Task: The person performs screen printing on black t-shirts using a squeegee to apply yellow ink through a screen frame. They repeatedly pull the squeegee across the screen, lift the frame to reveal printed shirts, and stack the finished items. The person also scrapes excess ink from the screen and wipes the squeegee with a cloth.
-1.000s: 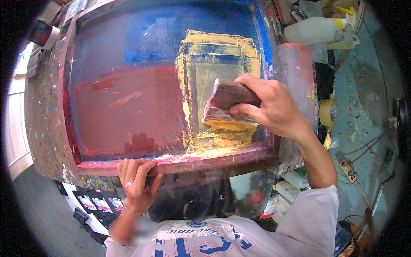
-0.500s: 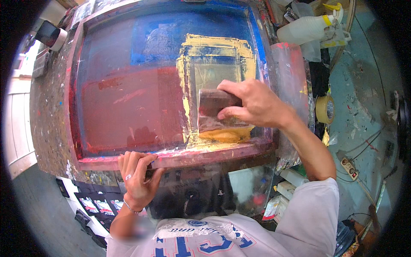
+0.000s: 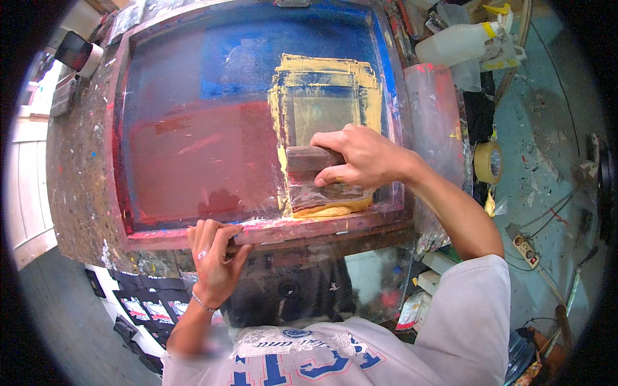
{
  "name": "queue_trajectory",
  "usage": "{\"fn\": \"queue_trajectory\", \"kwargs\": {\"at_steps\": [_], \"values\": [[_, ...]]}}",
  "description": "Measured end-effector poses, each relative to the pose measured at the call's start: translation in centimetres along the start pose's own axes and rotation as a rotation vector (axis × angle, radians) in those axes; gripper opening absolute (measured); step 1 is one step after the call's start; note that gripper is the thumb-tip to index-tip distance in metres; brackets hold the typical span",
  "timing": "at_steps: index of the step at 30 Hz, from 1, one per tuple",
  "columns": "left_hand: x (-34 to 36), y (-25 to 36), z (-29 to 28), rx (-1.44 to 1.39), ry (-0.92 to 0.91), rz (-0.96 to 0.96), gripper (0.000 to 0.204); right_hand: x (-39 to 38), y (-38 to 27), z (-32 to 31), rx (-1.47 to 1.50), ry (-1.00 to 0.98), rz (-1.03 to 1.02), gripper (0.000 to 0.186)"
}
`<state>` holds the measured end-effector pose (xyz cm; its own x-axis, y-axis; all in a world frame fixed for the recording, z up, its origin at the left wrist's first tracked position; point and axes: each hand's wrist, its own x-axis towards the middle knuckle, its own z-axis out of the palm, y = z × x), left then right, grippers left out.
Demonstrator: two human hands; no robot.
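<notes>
A large screen printing frame (image 3: 264,235) lies before me, its mesh (image 3: 199,167) stained red and blue. On the mesh's right part is a rectangle bordered with yellow ink (image 3: 278,122). My right hand (image 3: 364,154) grips a squeegee (image 3: 315,159) with a dark wooden handle, thumb on the near side and fingers over the far side. The squeegee's lower edge rests near the front of the rectangle, against a bead of yellow-orange ink (image 3: 331,210). My left hand (image 3: 217,252) is closed round the frame's front bar, left of its middle.
Right of the frame stand a red-smeared clear sheet (image 3: 438,116), a white spray bottle (image 3: 457,45) and a roll of yellow tape (image 3: 488,162). A power strip (image 3: 526,251) with cables lies on the floor. Black printed pieces (image 3: 154,309) are at lower left.
My right hand has drawn the squeegee toward me and slightly left, with the yellow ink bead now closer to the front bar. The frame has shifted slightly right; my left hand still holds it.
</notes>
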<state>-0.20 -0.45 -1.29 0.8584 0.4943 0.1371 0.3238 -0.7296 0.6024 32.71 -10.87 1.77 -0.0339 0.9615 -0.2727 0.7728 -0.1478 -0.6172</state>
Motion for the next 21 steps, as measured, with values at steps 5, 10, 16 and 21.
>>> {"fn": "queue_trajectory", "kwargs": {"at_steps": [5, 10, 16, 21], "values": [[0.1, -0.4, 0.5, -0.011, 0.054, 0.068, 0.039, 1.8, 0.9, -1.7, 0.313, -0.219, -0.02, 0.047], [-0.2, -0.2, 0.3, 0.004, 0.075, 0.086, 0.038, -0.2, -1.0, -2.3, 0.925, -0.183, 0.187, 0.038], [0.1, 0.0, 0.4, -0.019, 0.073, 0.14, 0.052, -4.4, -4.0, 1.0, 1.754, 0.417, 0.187, 0.041], [-0.6, 4.1, -1.8, -0.285, 0.163, 0.074, 0.072, -3.6, -6.8, 6.0, 1.989, 0.739, 0.107, 0.042]]}}
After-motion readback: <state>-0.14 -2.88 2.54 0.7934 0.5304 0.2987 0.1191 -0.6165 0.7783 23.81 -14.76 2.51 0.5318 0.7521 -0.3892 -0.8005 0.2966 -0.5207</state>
